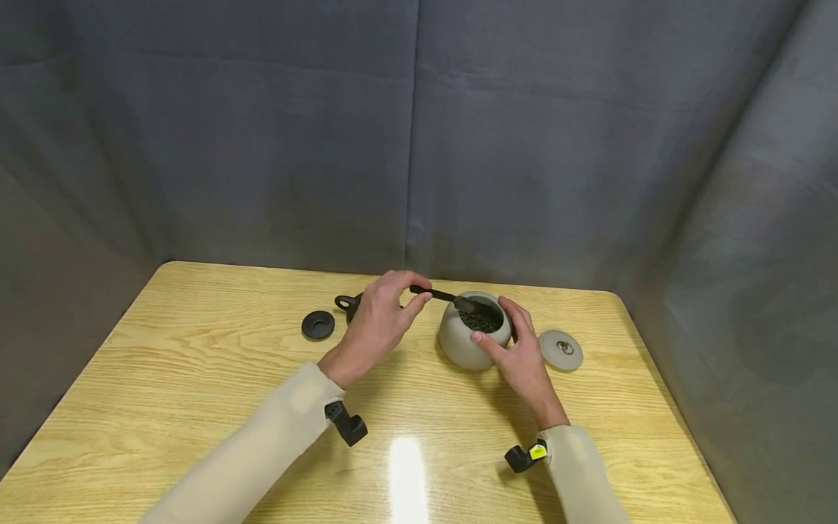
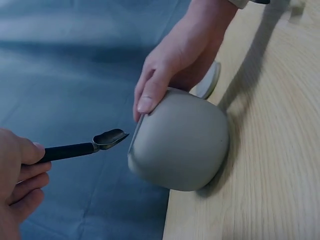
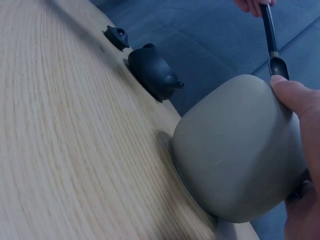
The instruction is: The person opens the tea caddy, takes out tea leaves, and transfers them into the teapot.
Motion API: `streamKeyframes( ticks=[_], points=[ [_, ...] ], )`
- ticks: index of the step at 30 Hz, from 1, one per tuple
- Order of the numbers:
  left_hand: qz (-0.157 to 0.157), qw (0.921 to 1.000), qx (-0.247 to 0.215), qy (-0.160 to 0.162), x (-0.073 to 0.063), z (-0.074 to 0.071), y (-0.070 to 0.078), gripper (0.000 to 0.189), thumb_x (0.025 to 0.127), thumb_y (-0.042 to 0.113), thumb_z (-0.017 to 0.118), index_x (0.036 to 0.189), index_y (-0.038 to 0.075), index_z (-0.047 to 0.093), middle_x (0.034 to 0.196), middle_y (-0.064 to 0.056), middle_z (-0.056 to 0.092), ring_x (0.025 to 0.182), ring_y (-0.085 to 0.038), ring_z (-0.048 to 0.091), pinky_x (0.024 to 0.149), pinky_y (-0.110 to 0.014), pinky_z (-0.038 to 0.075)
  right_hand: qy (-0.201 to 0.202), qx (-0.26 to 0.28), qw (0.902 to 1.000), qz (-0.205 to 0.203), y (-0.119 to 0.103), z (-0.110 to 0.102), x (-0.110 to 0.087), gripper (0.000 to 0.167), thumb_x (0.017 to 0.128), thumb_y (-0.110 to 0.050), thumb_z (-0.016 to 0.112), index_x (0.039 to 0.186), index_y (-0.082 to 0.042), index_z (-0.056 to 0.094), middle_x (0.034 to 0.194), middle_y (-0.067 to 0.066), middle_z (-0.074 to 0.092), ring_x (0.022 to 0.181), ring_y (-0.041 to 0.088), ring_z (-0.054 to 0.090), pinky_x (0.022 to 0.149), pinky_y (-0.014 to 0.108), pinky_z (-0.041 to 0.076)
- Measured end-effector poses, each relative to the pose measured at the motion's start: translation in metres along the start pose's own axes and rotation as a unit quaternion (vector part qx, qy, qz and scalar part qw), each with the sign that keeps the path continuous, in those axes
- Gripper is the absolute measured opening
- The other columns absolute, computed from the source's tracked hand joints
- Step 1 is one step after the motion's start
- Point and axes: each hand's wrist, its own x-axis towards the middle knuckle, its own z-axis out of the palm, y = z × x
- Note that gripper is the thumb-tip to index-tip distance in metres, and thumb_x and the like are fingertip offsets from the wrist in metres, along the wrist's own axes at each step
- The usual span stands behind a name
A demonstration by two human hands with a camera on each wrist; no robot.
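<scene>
My left hand [image 1: 378, 319] pinches the black handle of a small tea scoop [image 1: 441, 294]. In the left wrist view the metal bowl of the scoop [image 2: 107, 139] is just outside the mouth of a round grey jar [image 2: 182, 142]; no leaves can be made out in it. Dark loose tea leaves [image 1: 481, 319] lie inside the jar. My right hand [image 1: 525, 362] grips the jar by its right side, thumb at the near rim and fingers at the far side. Partly hidden behind my left hand is a dark teapot [image 3: 152, 72].
Left of the teapot lies its round black lid [image 1: 318, 325]. The grey jar lid [image 1: 561, 350], with a ring on top, lies right of the jar. All stand on a wooden table [image 1: 216, 349], with grey curtains [image 1: 294, 160] behind and at the sides.
</scene>
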Motion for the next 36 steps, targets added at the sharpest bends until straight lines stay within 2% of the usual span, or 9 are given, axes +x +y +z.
streamKeyframes(
  ticks=[5,9,12,17,20,24,29,32,36],
  points=[
    [0.059,0.9961,0.062,-0.022,0.004,0.012,-0.001,0.012,0.103,0.013,0.072,0.113,0.01,0.076,0.11,-0.003,0.078,0.105,-0.019,0.071,0.09,-0.033,0.061,0.002,-0.002,1.0,0.002,0.001,0.001,-0.002,0.085,0.096,-0.036,0.082,0.165,-0.017,0.038,0.171,0.005,0.033,0.163,0.028,0.029,0.135,0.053,0.022],
    [0.128,0.9831,0.126,-0.032,0.008,0.019,-0.003,0.01,0.104,0.013,0.07,0.112,0.01,0.075,0.106,-0.002,0.077,0.103,-0.019,0.07,0.091,-0.032,0.06,0.003,-0.001,1.0,-0.003,0.003,0.002,-0.002,0.085,0.096,-0.035,0.082,0.166,-0.017,0.037,0.172,0.005,0.033,0.163,0.027,0.03,0.135,0.053,0.022],
    [0.193,0.9635,0.182,-0.036,0.012,0.024,-0.003,0.008,0.103,0.011,0.072,0.11,0.009,0.075,0.105,-0.002,0.076,0.103,-0.018,0.069,0.094,-0.032,0.058,0.001,0.001,1.0,-0.005,0.002,0.002,-0.003,0.085,0.096,-0.036,0.082,0.166,-0.015,0.037,0.172,0.005,0.033,0.163,0.026,0.03,0.135,0.054,0.023],
    [0.283,0.9176,0.274,-0.053,0.018,0.035,-0.001,0.011,0.098,0.005,0.076,0.109,0.009,0.076,0.109,-0.003,0.078,0.108,-0.018,0.07,0.103,-0.032,0.057,-0.001,-0.004,1.0,-0.003,0.001,0.0,-0.004,0.086,0.097,-0.038,0.081,0.166,-0.015,0.036,0.172,0.004,0.032,0.163,0.026,0.03,0.135,0.055,0.023],
    [0.294,0.9066,0.293,-0.076,0.019,0.041,-0.002,0.013,0.098,0.005,0.076,0.11,0.01,0.076,0.111,-0.003,0.079,0.109,-0.018,0.071,0.105,-0.032,0.057,-0.002,-0.01,0.9999,-0.003,0.001,-0.001,-0.004,0.086,0.097,-0.04,0.08,0.166,-0.016,0.036,0.172,0.004,0.031,0.163,0.026,0.03,0.135,0.055,0.024],
    [0.283,0.9079,0.295,-0.094,0.019,0.043,-0.004,0.014,0.097,0.005,0.077,0.111,0.01,0.075,0.111,-0.003,0.078,0.108,-0.017,0.07,0.104,-0.031,0.057,-0.004,-0.014,0.9999,-0.004,0.002,-0.001,-0.004,0.087,0.097,-0.04,0.08,0.167,-0.015,0.035,0.173,0.005,0.031,0.163,0.028,0.03,0.134,0.056,0.024],
    [0.259,0.9204,0.273,-0.106,0.022,0.045,-0.004,0.013,0.096,0.004,0.078,0.108,0.01,0.075,0.107,-0.003,0.079,0.104,-0.017,0.07,0.101,-0.03,0.057,-0.001,-0.016,0.9999,-0.005,0.001,-0.001,-0.002,0.085,0.097,-0.041,0.08,0.166,-0.018,0.036,0.172,0.005,0.032,0.163,0.027,0.03,0.134,0.056,0.025],
    [0.236,0.9275,0.261,-0.126,0.021,0.047,-0.004,0.014,0.095,0.004,0.078,0.108,0.01,0.075,0.109,-0.004,0.079,0.106,-0.017,0.071,0.102,-0.031,0.057,-0.001,-0.015,0.9999,-0.004,0.0,-0.001,-0.001,0.085,0.096,-0.042,0.08,0.166,-0.02,0.036,0.173,0.004,0.031,0.163,0.027,0.03,0.134,0.055,0.025],
    [0.189,0.9455,0.217,-0.152,0.021,0.049,-0.004,0.015,0.096,0.005,0.078,0.11,0.009,0.076,0.112,-0.005,0.08,0.109,-0.019,0.072,0.102,-0.031,0.058,-0.004,-0.013,0.9999,-0.001,0.001,-0.001,0.0,0.086,0.096,-0.042,0.08,0.167,-0.019,0.035,0.173,0.004,0.031,0.163,0.027,0.03,0.135,0.055,0.024]
  ],
)
